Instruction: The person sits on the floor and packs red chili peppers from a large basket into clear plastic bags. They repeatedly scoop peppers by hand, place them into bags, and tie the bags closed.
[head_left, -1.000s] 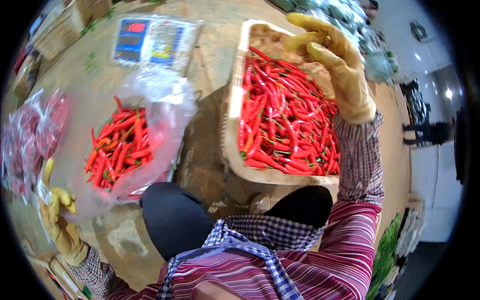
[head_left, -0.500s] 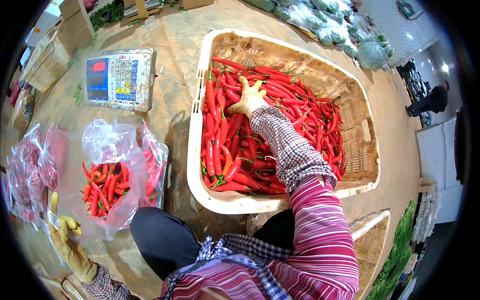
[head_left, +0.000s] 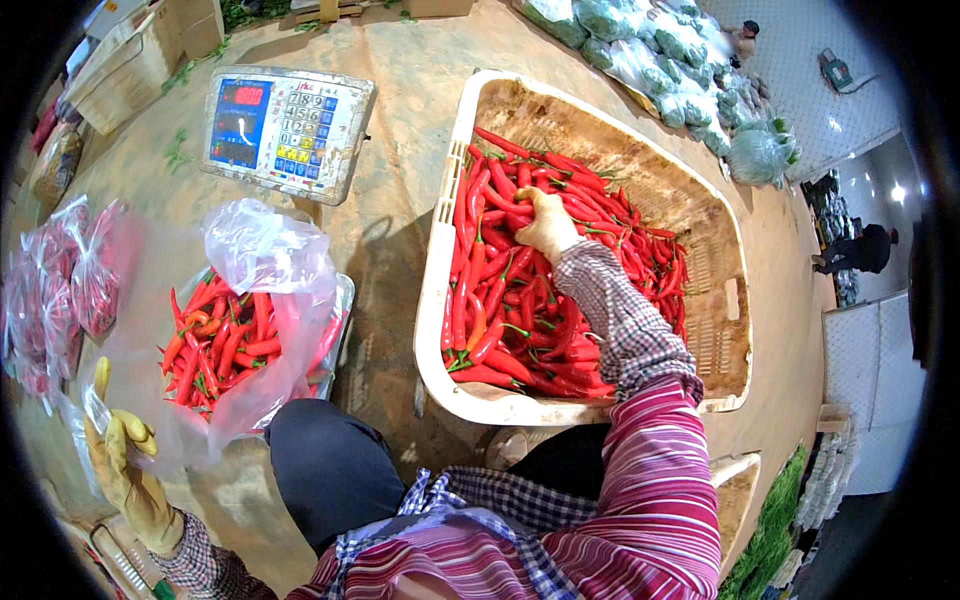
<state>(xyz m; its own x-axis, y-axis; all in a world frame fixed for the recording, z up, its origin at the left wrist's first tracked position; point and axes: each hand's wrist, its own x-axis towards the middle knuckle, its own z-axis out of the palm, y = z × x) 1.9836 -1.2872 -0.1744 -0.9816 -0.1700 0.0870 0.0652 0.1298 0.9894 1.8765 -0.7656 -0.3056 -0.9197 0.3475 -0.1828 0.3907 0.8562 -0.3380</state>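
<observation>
A large cream plastic crate (head_left: 432, 290) holds a heap of long red chili peppers (head_left: 505, 290) with green stems. My right hand (head_left: 550, 228), in a pale yellow glove, reaches into the heap, its fingers curled over peppers and partly hidden among them. To the left, a clear plastic bag (head_left: 268, 245) lies open with red chilies (head_left: 222, 340) inside, on a metal scale platform (head_left: 345, 305). My left hand (head_left: 125, 455), also gloved, grips the bag's left edge, with its fingers bent around the film.
Beyond the bag stands a scale display with keypad (head_left: 288, 135). Filled, tied chili bags (head_left: 65, 290) lie at far left. Bagged green vegetables (head_left: 680, 75) are piled at the back right. A person (head_left: 862, 248) stands far right. Green stalks (head_left: 770, 530) lie at lower right.
My right hand's spread fingers have curled in among the peppers. The view has shifted, so the crate and scale appear farther right. My left hand stays at the bag's edge.
</observation>
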